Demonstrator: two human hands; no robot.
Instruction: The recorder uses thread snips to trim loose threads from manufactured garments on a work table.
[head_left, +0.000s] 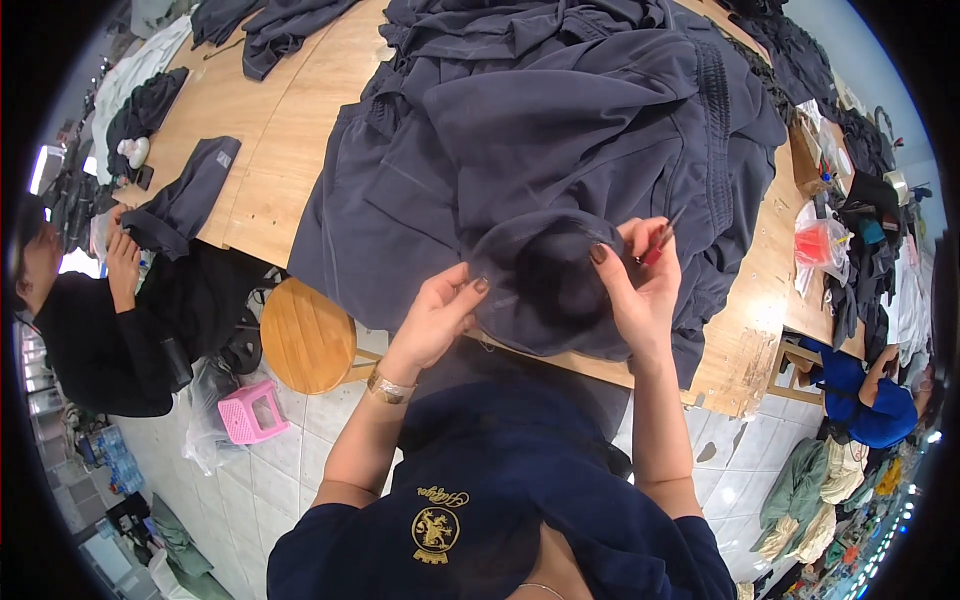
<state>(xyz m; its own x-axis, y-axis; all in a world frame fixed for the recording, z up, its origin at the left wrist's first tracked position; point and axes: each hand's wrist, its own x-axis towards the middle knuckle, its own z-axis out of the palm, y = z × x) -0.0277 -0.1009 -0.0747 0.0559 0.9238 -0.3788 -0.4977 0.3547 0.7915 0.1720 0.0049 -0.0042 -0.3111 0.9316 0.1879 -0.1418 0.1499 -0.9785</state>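
The big heap of dark navy fabric garments (560, 130) covers most of the light wooden table (290, 130) — its far part is cut off by the upper edge. The slim red-handled tool (655, 245) is mostly hidden in the right hand (640, 290) — its kind cannot be told. The left hand (435, 320) hides its fingertips under cloth.

A heap of dark navy garments (560, 120) covers the middle of the wooden bench (290, 130), blocking any straight reach across it. Bare wood lies open to the left of the heap, up to a folded dark piece (185, 195). Below the bench edge, a round wooden stool (308, 335) and a pink plastic stool (250, 410) crowd the floor on the left.
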